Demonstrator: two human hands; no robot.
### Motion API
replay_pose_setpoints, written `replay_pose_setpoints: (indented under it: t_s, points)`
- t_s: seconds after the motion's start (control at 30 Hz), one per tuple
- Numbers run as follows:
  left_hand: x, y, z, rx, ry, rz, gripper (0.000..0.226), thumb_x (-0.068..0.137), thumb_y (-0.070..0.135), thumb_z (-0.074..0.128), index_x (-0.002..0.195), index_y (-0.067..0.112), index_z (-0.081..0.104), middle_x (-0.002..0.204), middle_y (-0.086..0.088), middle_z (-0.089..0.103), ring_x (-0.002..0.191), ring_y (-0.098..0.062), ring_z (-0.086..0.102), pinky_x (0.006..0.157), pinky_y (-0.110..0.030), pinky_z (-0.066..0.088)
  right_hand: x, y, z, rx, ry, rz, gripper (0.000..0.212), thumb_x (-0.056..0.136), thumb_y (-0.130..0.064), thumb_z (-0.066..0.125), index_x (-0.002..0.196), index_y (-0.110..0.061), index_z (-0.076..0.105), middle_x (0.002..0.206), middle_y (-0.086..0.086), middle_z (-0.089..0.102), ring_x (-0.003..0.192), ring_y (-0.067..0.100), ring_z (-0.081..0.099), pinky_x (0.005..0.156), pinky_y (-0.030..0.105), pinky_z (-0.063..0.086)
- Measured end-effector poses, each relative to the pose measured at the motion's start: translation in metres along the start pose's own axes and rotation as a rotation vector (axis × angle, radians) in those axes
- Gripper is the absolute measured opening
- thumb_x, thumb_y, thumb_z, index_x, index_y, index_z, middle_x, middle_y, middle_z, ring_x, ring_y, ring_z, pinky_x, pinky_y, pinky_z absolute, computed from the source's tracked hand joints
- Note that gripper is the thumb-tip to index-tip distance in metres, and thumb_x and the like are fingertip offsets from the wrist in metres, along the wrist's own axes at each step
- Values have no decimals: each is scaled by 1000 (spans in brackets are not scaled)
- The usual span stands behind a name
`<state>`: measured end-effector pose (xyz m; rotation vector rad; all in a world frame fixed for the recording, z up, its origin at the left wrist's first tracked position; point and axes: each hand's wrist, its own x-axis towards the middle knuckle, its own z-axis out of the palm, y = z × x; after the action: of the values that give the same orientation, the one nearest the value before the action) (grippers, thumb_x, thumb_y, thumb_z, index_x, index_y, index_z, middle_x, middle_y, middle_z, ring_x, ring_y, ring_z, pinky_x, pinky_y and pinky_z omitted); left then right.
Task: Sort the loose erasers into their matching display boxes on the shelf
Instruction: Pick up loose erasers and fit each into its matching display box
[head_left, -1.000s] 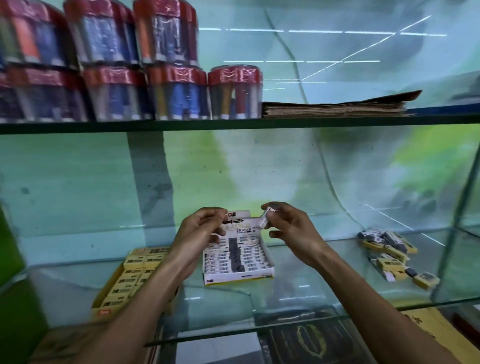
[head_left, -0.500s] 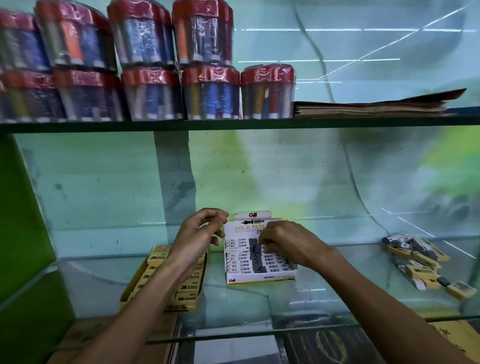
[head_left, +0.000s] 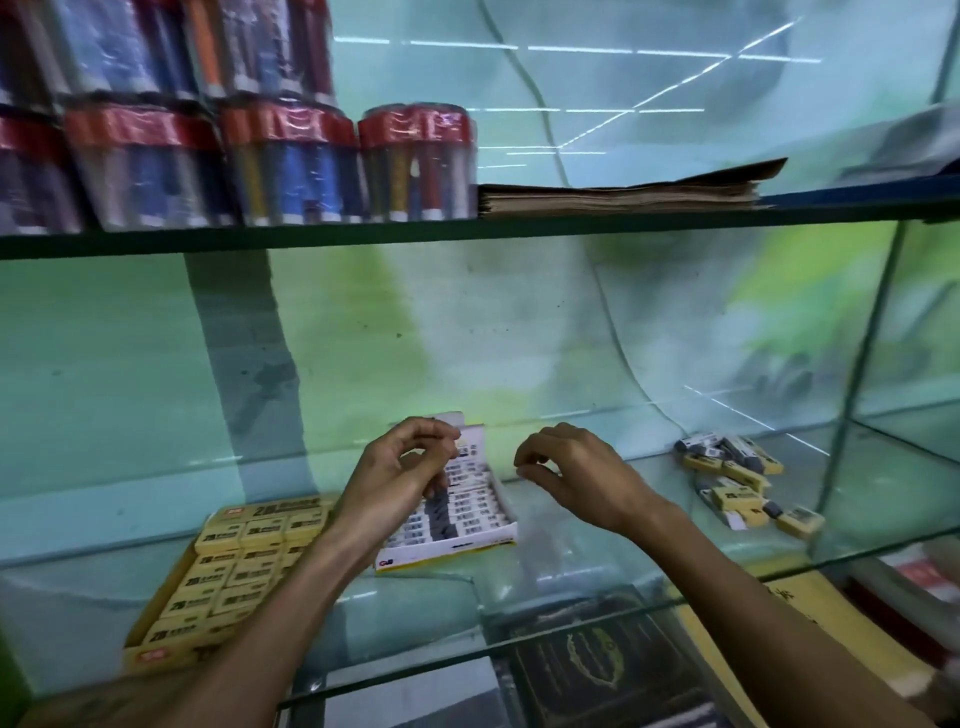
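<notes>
Lifted away from the white display box (head_left: 457, 525), the right hand (head_left: 576, 475) now hovers beside it with fingers loosely curled and holding nothing, while the left hand (head_left: 400, 475) hangs over the box, fingers curled, the loose erasers (head_left: 737, 480) lying well right.

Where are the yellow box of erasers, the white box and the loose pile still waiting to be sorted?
yellow display box (head_left: 235, 571): head view, on the packed erasers' tops.
white display box (head_left: 457, 538): head view, on its front rows.
loose erasers (head_left: 737, 480): head view, middle of the pile.
</notes>
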<state>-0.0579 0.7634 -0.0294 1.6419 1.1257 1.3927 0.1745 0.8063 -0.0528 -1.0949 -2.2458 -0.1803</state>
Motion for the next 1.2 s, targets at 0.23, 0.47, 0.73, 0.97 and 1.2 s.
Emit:
replay_pose_setpoints:
  t_s: [0.23, 0.47, 0.73, 0.97, 1.2]
  points:
    - [7, 8, 79, 84, -212, 66, 6, 93, 18, 65, 95, 23, 68, 80, 6, 67, 63, -5, 59, 57, -18, 44, -46, 53, -47, 3, 87, 236, 11, 95, -21, 59, 102, -20, 68, 95, -4, 70, 87, 16, 61, 74, 28, 46]
    - [14, 7, 166, 285, -442, 207, 13, 91, 26, 67, 103, 24, 65, 98, 10, 64, 70, -3, 56, 65, -12, 44, -88, 110, -86, 100, 158, 613, 15, 94, -12, 55, 100, -21, 66, 92, -5, 72, 85, 11, 65, 71, 20, 45]
    - [27, -2, 233, 554, -538, 227, 38, 94, 39, 58, 126, 20, 54, 119, 5, 45, 95, -10, 50, 85, -25, 39, -119, 132, -103, 99, 145, 704, 16, 96, -11, 54, 104, -16, 67, 99, 1, 71, 86, 15, 66, 69, 22, 51]
    - [36, -9, 239, 542, -539, 247, 16, 95, 34, 59, 107, 23, 59, 110, 7, 55, 84, -1, 49, 71, -21, 37, -124, 130, -109, 128, 141, 616, 11, 97, -19, 58, 104, -21, 65, 99, -5, 72, 87, 8, 66, 73, 25, 53]
    - [35, -1, 215, 452, -391, 341, 12, 96, 25, 59, 107, 26, 55, 103, 10, 53, 74, -10, 52, 62, -13, 37, -122, 110, -105, 189, 93, 311, 18, 90, -30, 68, 107, -28, 63, 98, -13, 64, 82, 10, 63, 70, 31, 54]
